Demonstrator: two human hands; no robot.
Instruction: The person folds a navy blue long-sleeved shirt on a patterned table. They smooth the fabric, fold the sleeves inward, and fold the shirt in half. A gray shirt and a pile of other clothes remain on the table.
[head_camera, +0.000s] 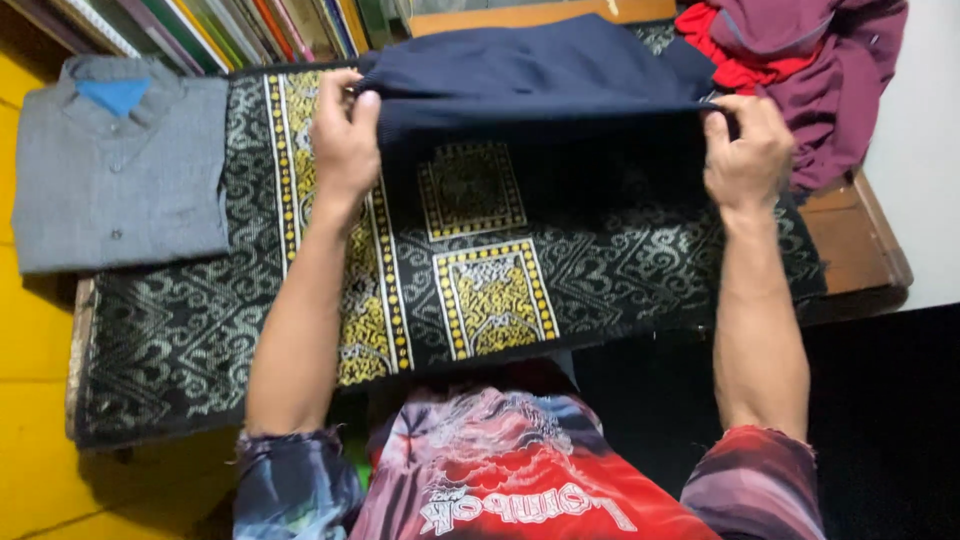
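one navy garment (540, 70), one folded grey shirt (120, 165), one patterned mat (500, 290), two hands.

We see a low wooden table (858, 245) with a raised brown edge, its bare top showing only at the right end. A black woven mat (180, 330) patterned in grey and yellow covers nearly the whole top and serves as our landmark. On the mat's left end lies a folded grey button-up shirt (120, 175) with a blue inner collar, overhanging the mat's left border. Across the mat's far middle lies a dark navy knitted garment (540, 75). Beyond the mat's far right corner sits a crumpled heap of maroon and red clothes (815, 70).
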